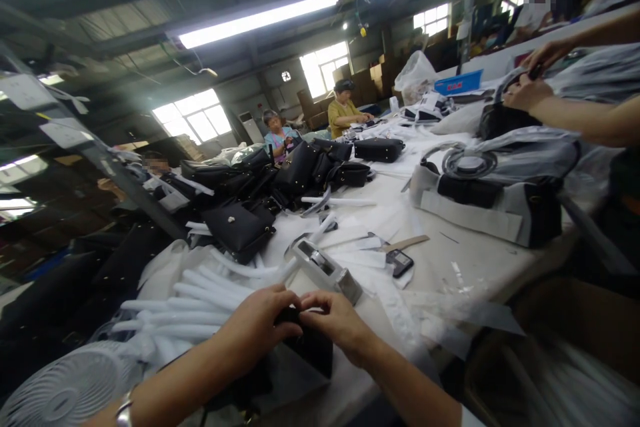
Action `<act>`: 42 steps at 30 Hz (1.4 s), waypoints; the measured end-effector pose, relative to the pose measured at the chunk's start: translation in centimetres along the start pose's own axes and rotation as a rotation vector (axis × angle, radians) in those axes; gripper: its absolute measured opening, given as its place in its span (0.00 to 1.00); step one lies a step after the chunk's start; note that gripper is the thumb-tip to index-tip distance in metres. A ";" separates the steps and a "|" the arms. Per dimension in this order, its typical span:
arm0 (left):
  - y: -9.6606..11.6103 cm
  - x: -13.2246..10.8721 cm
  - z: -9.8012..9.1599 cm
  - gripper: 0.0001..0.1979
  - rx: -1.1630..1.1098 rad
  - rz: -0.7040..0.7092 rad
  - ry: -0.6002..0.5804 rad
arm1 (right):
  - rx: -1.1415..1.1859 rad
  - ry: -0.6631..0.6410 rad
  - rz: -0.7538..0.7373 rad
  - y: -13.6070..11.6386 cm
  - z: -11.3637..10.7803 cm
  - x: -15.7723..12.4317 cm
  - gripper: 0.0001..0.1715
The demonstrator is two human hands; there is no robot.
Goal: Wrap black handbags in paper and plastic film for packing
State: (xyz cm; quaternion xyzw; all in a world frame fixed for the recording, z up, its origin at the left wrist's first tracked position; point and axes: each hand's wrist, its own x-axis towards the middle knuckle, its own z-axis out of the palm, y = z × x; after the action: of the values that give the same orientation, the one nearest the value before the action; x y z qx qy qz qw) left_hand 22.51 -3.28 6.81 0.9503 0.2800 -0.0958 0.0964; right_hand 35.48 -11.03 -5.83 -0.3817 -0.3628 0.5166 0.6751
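Both my hands meet over a black handbag (315, 348) at the near edge of the table. My left hand (270, 315), with a silver bracelet on its wrist, has thumb and fingers closed on the bag's top part. From the other side, my right hand (334, 321) pinches the same spot, its fingertips close to the left ones. The exact part between the fingers is hidden. Just beyond the hands stands a grey tape dispenser (325, 268). White foam tubes (200, 300) lie in a heap to the left.
A white fan (65, 387) stands at lower left. Black bags (295, 170) pile up beyond the tubes. A black device (400, 263) lies past the dispenser. At right, a wrapped bag (475, 207) stands near a co-worker's hands (530, 90). Other people sit farther back.
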 end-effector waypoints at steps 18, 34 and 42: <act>-0.9 -1.3 1.7 0.06 -0.058 -0.043 0.202 | -0.416 0.086 0.171 0.1 -3.6 -2.3 0.03; -0.8 -1.3 1.7 0.09 0.079 0.014 0.231 | -0.397 0.163 0.278 -1.2 -9.8 -6.9 0.15; 1.3 0.0 2.5 0.05 0.384 0.247 0.193 | 0.269 0.163 0.076 -6.2 -6.5 -8.0 0.12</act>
State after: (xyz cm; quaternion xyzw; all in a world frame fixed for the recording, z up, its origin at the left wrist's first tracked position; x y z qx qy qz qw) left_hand 22.88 -5.01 4.54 0.9829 0.1465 -0.0437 -0.1024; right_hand 42.24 -20.83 -4.00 -0.3421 -0.2198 0.5529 0.7273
